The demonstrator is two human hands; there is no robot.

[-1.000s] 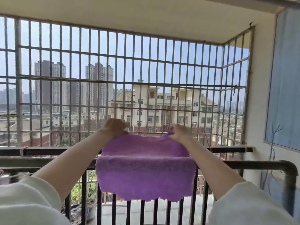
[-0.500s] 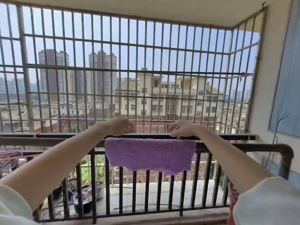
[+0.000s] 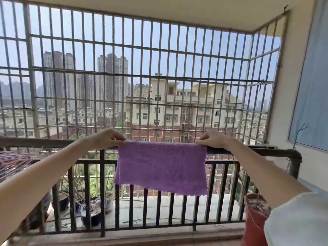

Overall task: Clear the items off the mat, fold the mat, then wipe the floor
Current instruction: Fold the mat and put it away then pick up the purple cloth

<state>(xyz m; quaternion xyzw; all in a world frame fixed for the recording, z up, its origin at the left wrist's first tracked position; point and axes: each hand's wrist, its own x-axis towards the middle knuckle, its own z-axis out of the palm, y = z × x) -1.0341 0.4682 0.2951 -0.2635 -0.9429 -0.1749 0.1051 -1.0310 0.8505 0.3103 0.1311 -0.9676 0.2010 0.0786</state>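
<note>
Dead centre, the fluffy purple microfibre cloth (image 3: 160, 166) hangs draped over the dark metal balcony railing (image 3: 257, 151), its scalloped lower edge dangling in front of the vertical bars. At nine o'clock of the cloth, the left hand (image 3: 104, 139) pinches the top left corner, fingers curled in on the fabric right at the rail. At three o'clock, the right hand (image 3: 213, 140) pinches the top right corner the same way, fingertips on the cloth's upper edge. Both bare forearms reach in from the lower corners, pale sleeves showing at the frame's edge. Down at five o'clock stands a red round plant pot (image 3: 253, 221) with soil, just inside the railing. Toward seven o'clock, dark pots (image 3: 92, 215) sit beyond the bars. Up at twelve, a grey metal window grille (image 3: 142, 75) spans the view, apartment blocks behind it.
</note>
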